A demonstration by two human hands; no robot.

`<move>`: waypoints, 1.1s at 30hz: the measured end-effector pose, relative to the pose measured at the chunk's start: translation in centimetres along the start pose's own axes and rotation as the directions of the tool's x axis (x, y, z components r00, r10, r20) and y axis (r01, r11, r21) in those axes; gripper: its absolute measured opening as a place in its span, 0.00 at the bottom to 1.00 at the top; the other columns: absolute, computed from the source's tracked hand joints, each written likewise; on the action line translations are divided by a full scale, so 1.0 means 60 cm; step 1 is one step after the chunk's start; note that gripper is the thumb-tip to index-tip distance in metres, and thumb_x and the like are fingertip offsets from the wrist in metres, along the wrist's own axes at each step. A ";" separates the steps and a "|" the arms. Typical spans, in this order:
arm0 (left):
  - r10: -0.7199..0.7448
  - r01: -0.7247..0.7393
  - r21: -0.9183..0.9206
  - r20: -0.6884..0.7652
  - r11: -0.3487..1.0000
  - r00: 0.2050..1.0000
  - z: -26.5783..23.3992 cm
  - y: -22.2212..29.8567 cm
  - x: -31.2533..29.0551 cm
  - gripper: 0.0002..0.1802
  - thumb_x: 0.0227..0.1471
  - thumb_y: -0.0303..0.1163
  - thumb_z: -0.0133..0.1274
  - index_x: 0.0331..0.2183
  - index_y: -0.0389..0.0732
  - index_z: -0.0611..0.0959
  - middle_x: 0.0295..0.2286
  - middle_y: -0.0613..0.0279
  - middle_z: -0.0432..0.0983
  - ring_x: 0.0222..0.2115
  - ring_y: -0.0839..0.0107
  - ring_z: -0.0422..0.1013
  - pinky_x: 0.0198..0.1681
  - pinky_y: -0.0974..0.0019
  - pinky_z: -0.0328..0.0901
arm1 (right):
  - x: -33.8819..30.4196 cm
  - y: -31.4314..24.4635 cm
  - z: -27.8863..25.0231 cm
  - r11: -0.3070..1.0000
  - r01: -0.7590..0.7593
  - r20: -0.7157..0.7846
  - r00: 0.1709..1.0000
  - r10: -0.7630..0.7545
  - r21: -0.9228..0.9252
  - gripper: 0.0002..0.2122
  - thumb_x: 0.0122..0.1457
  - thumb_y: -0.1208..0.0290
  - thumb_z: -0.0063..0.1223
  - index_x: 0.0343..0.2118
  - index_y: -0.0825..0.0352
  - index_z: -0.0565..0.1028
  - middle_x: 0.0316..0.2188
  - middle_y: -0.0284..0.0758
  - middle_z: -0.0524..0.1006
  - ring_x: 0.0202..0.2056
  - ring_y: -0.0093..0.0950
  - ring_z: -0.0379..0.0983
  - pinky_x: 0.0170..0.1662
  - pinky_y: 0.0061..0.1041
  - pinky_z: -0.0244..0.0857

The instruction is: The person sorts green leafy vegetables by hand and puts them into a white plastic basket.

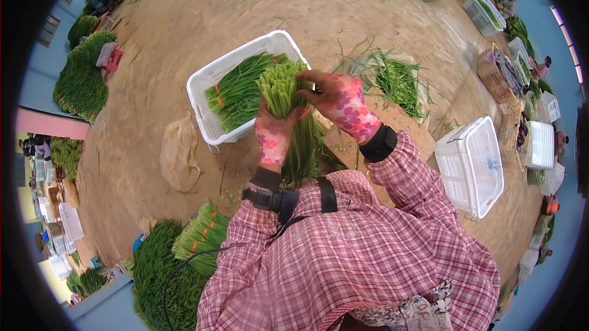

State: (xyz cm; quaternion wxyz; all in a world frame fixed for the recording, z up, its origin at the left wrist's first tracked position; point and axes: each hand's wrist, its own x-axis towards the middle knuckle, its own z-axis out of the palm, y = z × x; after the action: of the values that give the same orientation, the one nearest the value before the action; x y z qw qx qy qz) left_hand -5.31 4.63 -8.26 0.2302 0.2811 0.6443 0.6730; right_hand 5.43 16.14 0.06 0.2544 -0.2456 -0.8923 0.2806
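Note:
My left hand (274, 130) is wrapped round a bunch of garlic chives (280, 88), holding it upright with the pale cut ends at the top and the green leaves hanging below. An orange band shows on its right side. My right hand (334, 95) is at the right edge of the cut ends, thumb and index finger bent against the stalks; its other fingers are partly hidden. Both hands wear pink flowered fingerless coverings. Just beyond the bunch, a white plastic crate (205, 121) holds banded bunches of chives (242, 88) lying flat.
Loose chives (397, 82) lie on sheeting to the right, beside a brown board (350, 147). Stacked white crates (471, 165) stand at right. A crumpled plastic bag (180, 153) is left of the filled crate. More chive bundles (199, 239) lie at lower left. Other people work along the walls.

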 end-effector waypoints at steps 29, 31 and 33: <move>-0.055 0.053 -0.112 -0.014 0.992 0.998 -0.007 -0.066 0.004 0.32 0.44 0.32 0.67 0.49 0.32 0.73 0.43 0.58 0.76 0.41 0.71 0.73 0.46 0.69 0.69 | 0.026 0.062 -0.322 0.747 0.255 -0.559 0.809 0.183 0.614 0.06 0.62 0.71 0.51 0.34 0.68 0.76 0.20 0.27 0.69 0.20 0.18 0.62 0.24 0.16 0.54; -0.120 0.124 -0.169 0.033 0.978 0.992 -0.013 -0.081 0.003 0.36 0.44 0.39 0.67 0.51 0.32 0.71 0.45 0.57 0.75 0.44 0.67 0.71 0.49 0.66 0.65 | 0.037 0.037 -0.338 0.674 0.404 -0.721 0.633 0.282 0.618 0.05 0.62 0.75 0.49 0.35 0.71 0.74 0.21 0.30 0.68 0.22 0.22 0.62 0.25 0.18 0.55; -0.158 0.160 -0.193 0.029 0.968 0.987 -0.020 -0.093 0.001 0.37 0.44 0.39 0.67 0.51 0.32 0.70 0.45 0.57 0.75 0.44 0.68 0.71 0.49 0.66 0.65 | 0.038 0.040 -0.345 0.588 0.446 -0.697 0.647 0.309 0.675 0.05 0.60 0.76 0.51 0.37 0.71 0.73 0.21 0.30 0.65 0.23 0.25 0.62 0.27 0.18 0.57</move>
State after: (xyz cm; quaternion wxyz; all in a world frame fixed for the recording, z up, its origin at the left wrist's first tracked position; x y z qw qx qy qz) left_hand -6.46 4.16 -13.85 0.3141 0.2090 0.5942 0.7104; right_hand 16.70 26.94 14.05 0.6961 -0.1568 -0.4802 0.5101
